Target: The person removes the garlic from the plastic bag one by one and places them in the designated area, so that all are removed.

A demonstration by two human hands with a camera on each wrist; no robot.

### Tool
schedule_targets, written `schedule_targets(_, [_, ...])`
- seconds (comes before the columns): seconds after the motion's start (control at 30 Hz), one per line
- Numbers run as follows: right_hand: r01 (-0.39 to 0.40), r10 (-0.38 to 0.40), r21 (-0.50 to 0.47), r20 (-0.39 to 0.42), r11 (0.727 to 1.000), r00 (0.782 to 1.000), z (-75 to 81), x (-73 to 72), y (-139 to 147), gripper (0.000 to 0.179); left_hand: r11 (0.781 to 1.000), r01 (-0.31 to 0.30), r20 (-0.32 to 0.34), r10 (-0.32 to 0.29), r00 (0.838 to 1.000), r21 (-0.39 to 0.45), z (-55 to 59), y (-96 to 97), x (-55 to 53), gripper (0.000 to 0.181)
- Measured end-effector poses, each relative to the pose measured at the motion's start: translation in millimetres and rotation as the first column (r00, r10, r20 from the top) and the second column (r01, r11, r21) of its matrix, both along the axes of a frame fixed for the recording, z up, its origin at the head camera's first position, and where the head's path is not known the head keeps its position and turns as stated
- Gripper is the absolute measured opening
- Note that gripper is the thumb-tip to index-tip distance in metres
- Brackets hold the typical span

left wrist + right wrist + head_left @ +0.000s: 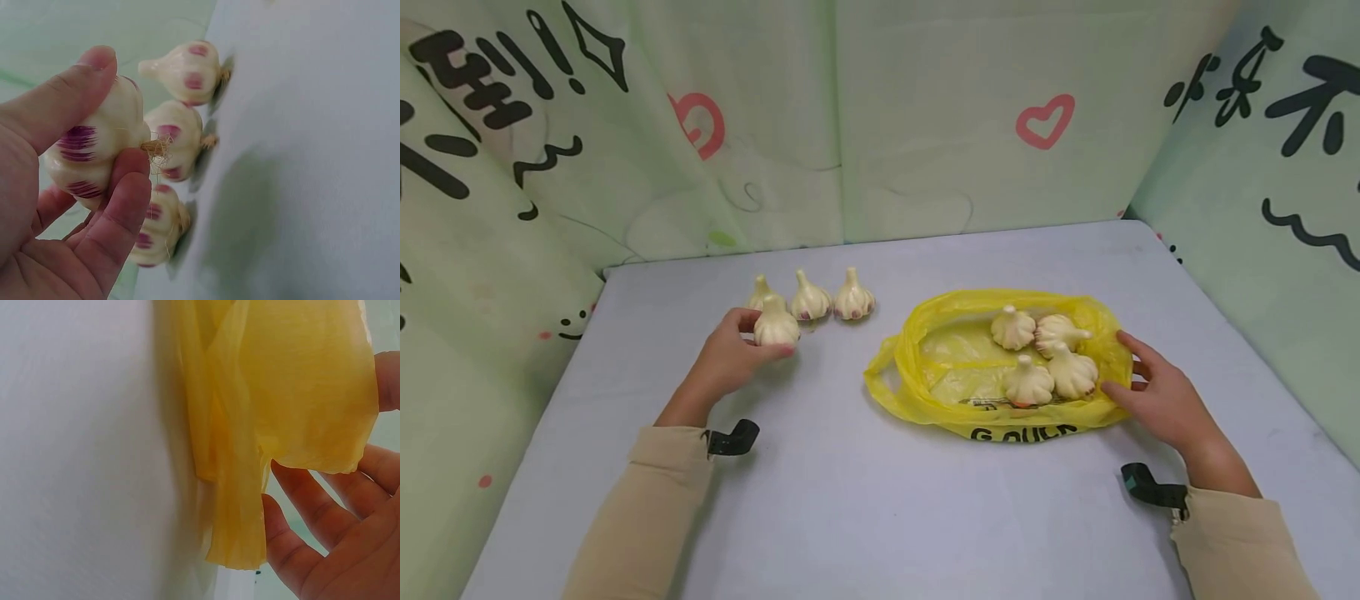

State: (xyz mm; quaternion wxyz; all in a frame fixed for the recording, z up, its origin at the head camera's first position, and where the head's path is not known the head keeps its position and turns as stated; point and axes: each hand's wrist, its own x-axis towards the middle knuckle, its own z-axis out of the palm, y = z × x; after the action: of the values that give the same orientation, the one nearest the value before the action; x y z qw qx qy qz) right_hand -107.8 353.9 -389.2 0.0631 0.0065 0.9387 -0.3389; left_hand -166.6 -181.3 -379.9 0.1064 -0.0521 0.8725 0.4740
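My left hand point(730, 358) pinches a garlic bulb point(777, 323) between thumb and fingers, above the table. Purple streaks and stringy roots show on this bulb point(87, 147) in the left wrist view. Beyond it, three garlic bulbs stand in a row: a partly covered bulb point(762, 288), a middle bulb point(811, 300) and a right bulb point(853, 298). My right hand point(1168, 396) touches the right end of a yellow plastic bag point(925, 408), fingers loosely bent at its rim. Several garlic bulbs point(1028, 382) lie inside the wide-mouthed bag.
A white-covered table point(865, 517) carries everything. Pale green printed curtains point(910, 167) rise behind its back edge and along both sides. A loop handle point(883, 379) of the bag sticks out to the left. Black wrist cameras point(733, 437) sit at both cuffs.
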Motion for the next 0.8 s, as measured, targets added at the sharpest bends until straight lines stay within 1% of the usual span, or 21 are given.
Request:
schedule_targets(0.17, [-0.002,0.002,0.006,0.000,1.000,1.000,-0.5,0.0,1,0.078,1.000,-0.017,0.001,0.017,1.000,-0.003,-3.3,-10.5,2.8,0.085])
schedule_targets(0.5, [-0.009,0.009,-0.003,-0.004,1.000,1.000,-2.2,-1.1,2,0.078,0.999,-0.027,0.022,0.027,0.999,-0.028,-12.1,-30.7,7.0,0.087])
schedule_targets(0.8, [-0.017,0.017,0.009,-0.016,1.000,1.000,-3.2,-2.1,3,0.078,0.998,-0.040,0.061,0.043,0.997,-0.047,-15.4,-36.8,8.8,0.089])
